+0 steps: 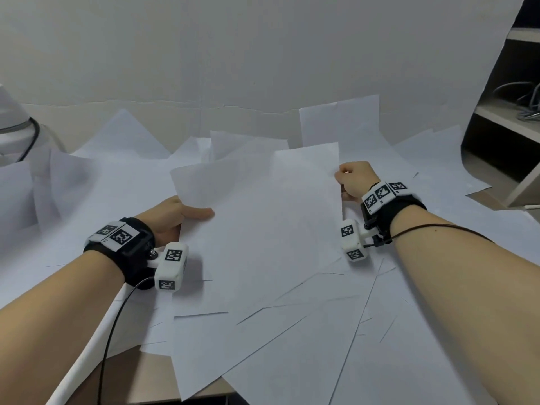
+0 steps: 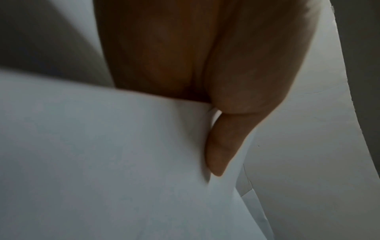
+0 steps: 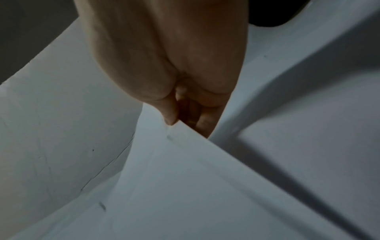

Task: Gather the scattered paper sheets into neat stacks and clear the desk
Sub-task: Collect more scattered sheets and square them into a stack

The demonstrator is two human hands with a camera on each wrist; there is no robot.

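Paper sheets (image 1: 263, 217) cover nearly the whole tabletop (image 1: 137, 372), overlapping at every angle, and a small bundle of them is raised in the middle between both hands. The left hand (image 1: 175, 217) holds the bundle's left edge, thumb lying flat on top and fingers hidden beneath; the left wrist view shows that thumb (image 2: 222, 146) pressed onto the top sheet. The right hand (image 1: 352, 181) is curled round the right edge near its far corner, and the right wrist view shows thumb and fingers pinching the paper between them. The held sheets are not yet square: one far corner on the left droops forward, and another sheet stands higher on the right.

The step in hand looks like collecting the first stack, early in the task, since loose sheets (image 1: 292, 340) still lie fanned toward the near edge, more lie toward the wall, and some reach the shelf unit (image 1: 496, 118) on the right. A white appliance with a dark cord (image 1: 11, 118) sits at the far left.

The next move probably calls for knocking the bundle's edges level against the tabletop, then sliding further sheets under or onto it without loosening either grip. The thin paper may buckle or slip if squeezed on one side only.
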